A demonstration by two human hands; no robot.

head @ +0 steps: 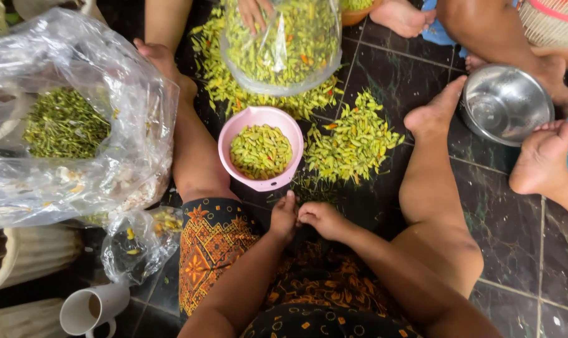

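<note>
A round pink plastic bowl [261, 154] filled with small green and yellow chilli peppers [261, 151] sits on the dark tiled floor [515, 219] between the outstretched legs of a seated person in an orange-patterned dark cloth [212, 247]. The person's left hand [284, 217] and right hand [319, 218] meet just below the bowl's near rim, fingers curled together; whether they pinch anything cannot be told. A loose heap of chillies [353, 141] lies on the floor just right of the bowl. Beyond it, another person's hand [254, 12] holds a clear plastic bag of chillies [284, 47]. A large clear bag of green stems [65, 122] rests at left, a steel bowl [503, 103] at right, and a white mug [93, 308] lies near the bottom left.
</note>
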